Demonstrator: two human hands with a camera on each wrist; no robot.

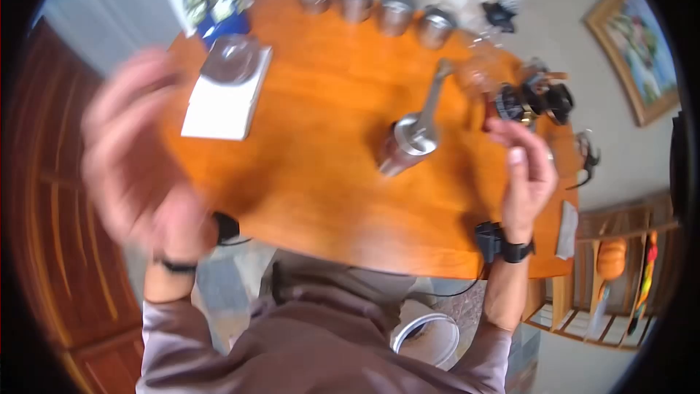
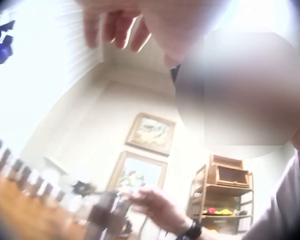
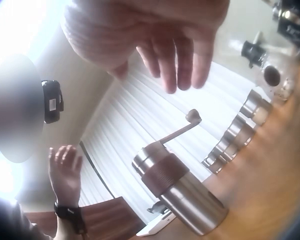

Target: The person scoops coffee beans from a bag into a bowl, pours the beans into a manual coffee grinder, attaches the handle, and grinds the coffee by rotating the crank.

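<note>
A manual coffee grinder (image 3: 182, 192) of brushed metal with a brown ribbed band stands upright on the table (image 1: 313, 138), its crank arm (image 1: 435, 95) reaching out from the top. My left hand (image 1: 138, 153) is held up in the air left of it, blurred, with loosely bent fingers and nothing in it. On the right, my right hand (image 1: 529, 175) hovers beside the grinder with fingers relaxed, apart from it and holding nothing. In the right wrist view the fingers (image 3: 165, 65) hang above the crank knob.
A white flat slab (image 1: 219, 111) bears a clear round dish (image 1: 232, 60), with a blue bag (image 1: 215, 0) behind it. Several lidded metal canisters (image 1: 357, 1) line the far edge. Glassware (image 1: 481, 66) and dark metal pieces (image 1: 536, 98) stand at the right.
</note>
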